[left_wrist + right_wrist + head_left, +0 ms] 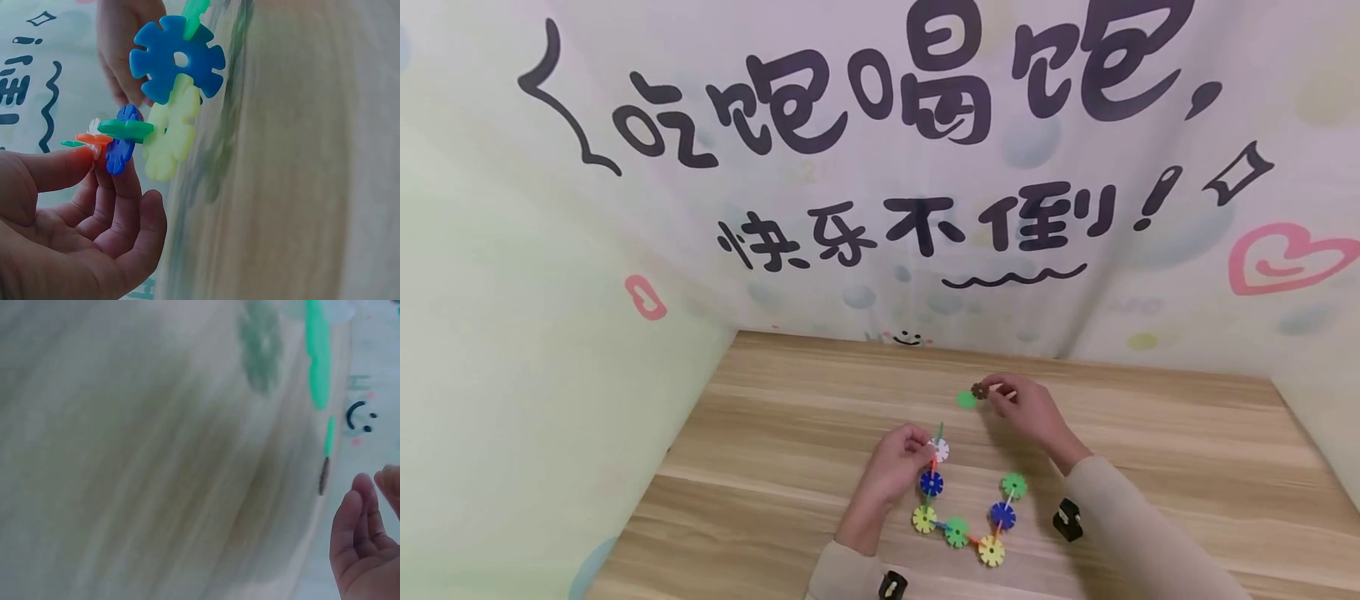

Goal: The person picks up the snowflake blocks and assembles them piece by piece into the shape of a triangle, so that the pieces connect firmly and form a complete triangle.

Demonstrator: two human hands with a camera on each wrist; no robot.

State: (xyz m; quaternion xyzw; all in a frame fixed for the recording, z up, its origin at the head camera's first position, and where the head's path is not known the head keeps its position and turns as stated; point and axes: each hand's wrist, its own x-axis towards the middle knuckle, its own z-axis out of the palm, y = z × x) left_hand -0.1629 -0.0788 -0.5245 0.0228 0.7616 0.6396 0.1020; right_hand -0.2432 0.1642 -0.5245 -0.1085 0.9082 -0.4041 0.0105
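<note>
A chain of slotted plastic flower discs curves in a U on the table. My left hand (895, 462) pinches the white disc (939, 451) at its left end, from which a green disc (941, 431) stands edge-on. Blue (932, 483), yellow (924, 519) and green discs (957, 532) follow. At the right end is another green disc (1014, 485). My right hand (1026, 408) reaches behind the chain, its fingertips near a brown disc (978, 391) beside a loose green disc (966, 400). The right wrist view shows a gap between those fingers (362, 487) and the brown disc (324, 476).
The wood-grain table (790, 400) runs back to a printed cloth wall (880, 308) with large characters. A pale green wall (512, 350) stands at the left. Black wrist devices (1067, 520) show by both sleeves.
</note>
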